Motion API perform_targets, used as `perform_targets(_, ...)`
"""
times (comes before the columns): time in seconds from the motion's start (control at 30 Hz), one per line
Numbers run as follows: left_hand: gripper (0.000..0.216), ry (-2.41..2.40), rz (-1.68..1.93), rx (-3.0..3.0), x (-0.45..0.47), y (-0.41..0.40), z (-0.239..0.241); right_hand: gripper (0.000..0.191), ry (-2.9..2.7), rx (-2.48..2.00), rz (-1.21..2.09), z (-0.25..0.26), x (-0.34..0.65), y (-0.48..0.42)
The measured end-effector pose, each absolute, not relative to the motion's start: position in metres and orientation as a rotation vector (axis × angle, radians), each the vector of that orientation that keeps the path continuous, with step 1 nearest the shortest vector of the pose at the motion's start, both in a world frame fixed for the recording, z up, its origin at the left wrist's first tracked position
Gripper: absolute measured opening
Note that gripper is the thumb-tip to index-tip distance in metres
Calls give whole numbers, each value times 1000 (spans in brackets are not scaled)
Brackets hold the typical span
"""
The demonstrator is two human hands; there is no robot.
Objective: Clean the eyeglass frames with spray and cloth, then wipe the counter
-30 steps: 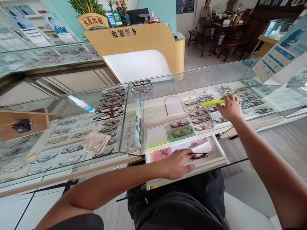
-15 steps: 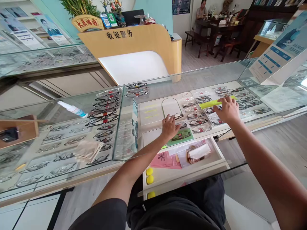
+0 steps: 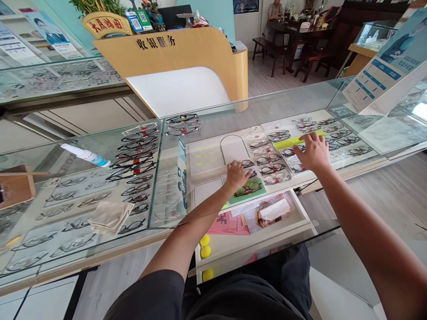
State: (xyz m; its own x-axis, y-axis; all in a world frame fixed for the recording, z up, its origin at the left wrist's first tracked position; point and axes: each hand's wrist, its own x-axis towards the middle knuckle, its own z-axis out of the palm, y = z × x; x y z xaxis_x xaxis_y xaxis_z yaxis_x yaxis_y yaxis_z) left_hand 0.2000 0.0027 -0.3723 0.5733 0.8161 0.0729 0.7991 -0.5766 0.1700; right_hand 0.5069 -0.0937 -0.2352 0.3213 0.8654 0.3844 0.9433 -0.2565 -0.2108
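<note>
My left hand (image 3: 237, 176) is at the left end of a column of glasses, thumb apart and fingers bent. Its fingertips are beside a dark-rimmed pair of eyeglasses (image 3: 247, 163), partly hidden behind them; whether they touch is unclear. Just below lies a green card (image 3: 259, 193) with a pair of glasses on it. My right hand (image 3: 315, 152) is open, fingers spread, over the right end of a yellow-green strip (image 3: 288, 142). Rows of eyeglasses (image 3: 272, 168) lie between my hands.
An open drawer (image 3: 230, 246) with pink papers (image 3: 230, 224) and yellow round pieces (image 3: 205, 252) is below the display counter. To the left are a spray bottle (image 3: 85, 155) and folded cloth (image 3: 110, 217). A leaning sign (image 3: 383, 75) stands right; a person (image 3: 274, 18) sits far back.
The view has shifted, so the counter and its contents sit a little further left. My left hand has moved slightly right relative to the glasses; my right hand stays over the strip.
</note>
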Motion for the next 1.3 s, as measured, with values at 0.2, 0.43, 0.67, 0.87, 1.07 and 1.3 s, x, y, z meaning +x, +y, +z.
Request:
perform_targets(0.2, 68, 1375, 188, 2669, 200, 1, -369, 51, -1610, -2209, -268, -235, 507, -94)
perform_targets(0.43, 59, 1365, 172, 2653, 198, -12, -355, 49, -1615, -2232, -260, -234, 507, -94)
perform_targets(0.67, 35, 1046, 103, 2433, 143, -126, -276, 50, -1613, -2207, -260, -235, 509, -95)
perform_targets(0.87, 21, 522, 8, 2266, 55, -194, -178, 50, -1611, -2198, -258, -237, 517, -96)
perform_targets(1.07, 49, 1733, 628, 2477, -60, -148, -180, 43, -1513, -2165, -433, -224, 505, -111)
perform_targets(1.3, 88, 2430, 447, 1922, -185, -107, -216, 37, -1945, -1757, -438, -170, 393, -62)
